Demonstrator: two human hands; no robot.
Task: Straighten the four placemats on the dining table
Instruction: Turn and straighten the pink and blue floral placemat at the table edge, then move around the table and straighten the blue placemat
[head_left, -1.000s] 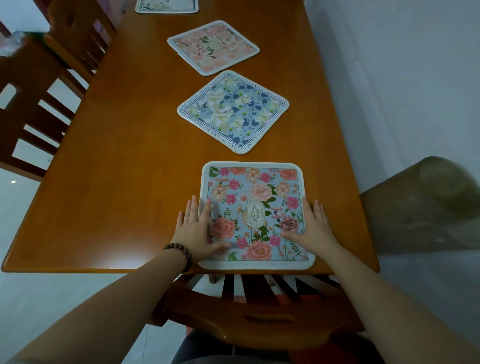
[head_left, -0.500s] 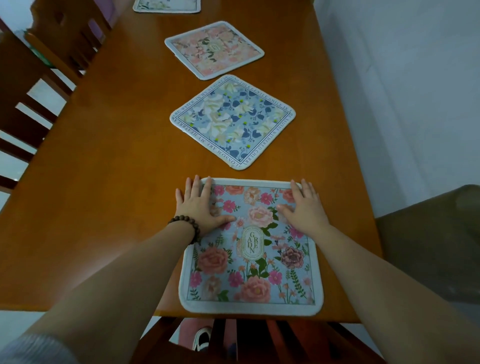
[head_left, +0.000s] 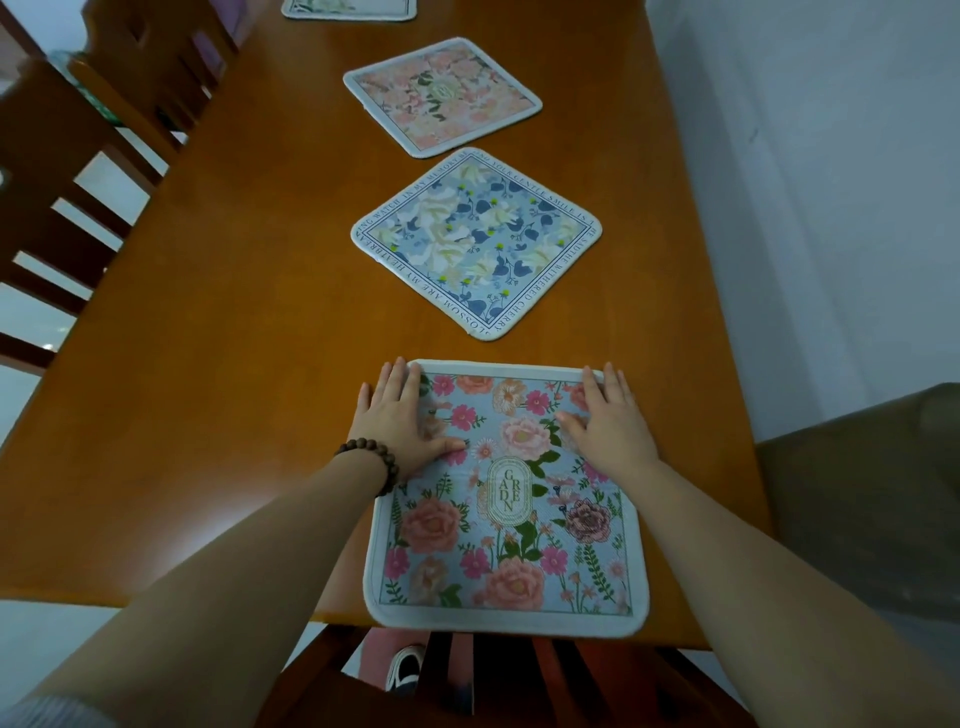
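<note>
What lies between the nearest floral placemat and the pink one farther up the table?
The blue-and-white placemat, turned cornerwise, in the head view.

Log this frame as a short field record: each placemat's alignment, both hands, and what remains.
nearest mat: light-blue placemat with pink roses, square to wooden dining table, near edge at table edge
second mat: blue-and-white floral placemat, turned like a diamond
third mat: pink floral placemat, skewed
fourth mat: far placemat, mostly cut off
left hand: flat on nearest mat's far left corner
right hand: flat on its far right corner
remaining: second and third mats
</note>
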